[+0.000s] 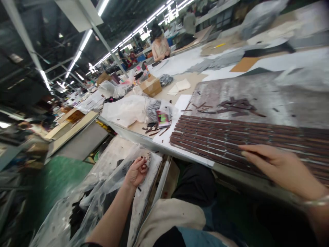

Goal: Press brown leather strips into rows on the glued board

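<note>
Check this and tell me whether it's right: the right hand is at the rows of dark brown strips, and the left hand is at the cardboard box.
Not quite: the head view shows the left hand beside the clear plastic sheeting. The right hand is indeed at the rows of dark brown strips.

The left hand's (137, 171) curled fingers hid most of what lay between them, too small to name. The right hand (280, 168) covered part of the brown strips (213, 137), whose rows ran out of frame at the right edge; the band (317, 203) on that wrist was blurred. Pixels masked a packet's label (163, 118) and a seated or standing person's (159, 48) face. Distant workstations smeared beyond recognition.
</note>
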{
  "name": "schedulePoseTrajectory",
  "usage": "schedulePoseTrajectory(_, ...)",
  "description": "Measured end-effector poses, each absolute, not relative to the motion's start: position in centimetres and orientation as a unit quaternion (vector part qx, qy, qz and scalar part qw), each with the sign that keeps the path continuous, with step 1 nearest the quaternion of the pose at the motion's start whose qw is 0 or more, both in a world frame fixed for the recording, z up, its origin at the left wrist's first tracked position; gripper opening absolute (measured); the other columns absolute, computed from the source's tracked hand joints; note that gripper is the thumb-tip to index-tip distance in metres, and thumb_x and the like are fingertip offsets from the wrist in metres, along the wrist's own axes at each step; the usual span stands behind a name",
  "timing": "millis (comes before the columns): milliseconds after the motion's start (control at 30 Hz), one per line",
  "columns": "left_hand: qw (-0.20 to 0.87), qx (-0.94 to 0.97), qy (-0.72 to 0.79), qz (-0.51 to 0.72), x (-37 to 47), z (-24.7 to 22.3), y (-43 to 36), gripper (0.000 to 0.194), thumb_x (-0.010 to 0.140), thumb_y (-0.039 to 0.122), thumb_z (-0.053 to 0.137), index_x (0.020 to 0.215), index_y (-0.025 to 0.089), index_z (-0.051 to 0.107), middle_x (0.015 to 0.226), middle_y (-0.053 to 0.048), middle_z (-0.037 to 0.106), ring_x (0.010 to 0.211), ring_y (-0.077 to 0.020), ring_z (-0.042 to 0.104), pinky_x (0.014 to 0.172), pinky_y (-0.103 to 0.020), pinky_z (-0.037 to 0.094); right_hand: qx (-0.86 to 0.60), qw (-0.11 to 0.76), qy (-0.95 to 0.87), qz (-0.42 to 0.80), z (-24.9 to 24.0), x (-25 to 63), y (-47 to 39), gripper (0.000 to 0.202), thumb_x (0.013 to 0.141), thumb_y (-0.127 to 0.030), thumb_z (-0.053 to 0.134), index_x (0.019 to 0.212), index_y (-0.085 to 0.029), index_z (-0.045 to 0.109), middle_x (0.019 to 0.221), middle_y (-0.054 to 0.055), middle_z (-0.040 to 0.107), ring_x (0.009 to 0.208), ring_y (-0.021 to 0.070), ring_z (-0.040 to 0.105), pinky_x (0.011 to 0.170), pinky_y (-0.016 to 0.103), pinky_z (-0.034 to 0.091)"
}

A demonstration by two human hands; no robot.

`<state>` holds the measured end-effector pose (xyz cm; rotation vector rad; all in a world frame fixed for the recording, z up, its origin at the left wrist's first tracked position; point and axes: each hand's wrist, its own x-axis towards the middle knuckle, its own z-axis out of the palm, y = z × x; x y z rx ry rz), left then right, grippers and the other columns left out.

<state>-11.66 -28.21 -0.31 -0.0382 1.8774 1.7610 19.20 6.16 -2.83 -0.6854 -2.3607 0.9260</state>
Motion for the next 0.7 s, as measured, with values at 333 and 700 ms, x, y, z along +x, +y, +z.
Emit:
schedulePoseTrajectory(333, 0.523, 0.006, 0.414, 0.745, 4.5, -1.4, -4.0, 0.011, 0.079, 0.006, 0.058, 0.08, 0.017, 0.058, 0.078, 0.001, 0.061, 0.058, -0.0024, 0.057, 0.049, -0.008, 0.049, -0.255, 0.351, -0.674, 0.598, -2.8, 16.4, 4.2, 0.04, 0.076, -0.033, 0.066, 0.114, -0.021, 0.062, 0.1, 0.005, 0.065, 0.086, 0.0156, 0.062, 0.076, 0.027, 0.052)
schedulePoseTrajectory(700, 0.557, -0.015, 0.372, 0.743, 10.7, -2.5, 5.7, 0.015, 0.088, 0.005, 0.046, 0.079, 0.012, 0.056, 0.075, 0.0, 0.058, 0.053, 0.0015, 0.053, 0.046, -0.003, 0.044, -0.3, 0.372, -0.545, 0.689, -3.9, 22.1, 10.2, 0.031, 0.07, -0.04, 0.07, 0.089, -0.016, 0.069, 0.076, 0.001, 0.066, 0.065, 0.0116, 0.059, 0.065, 0.024, 0.05)
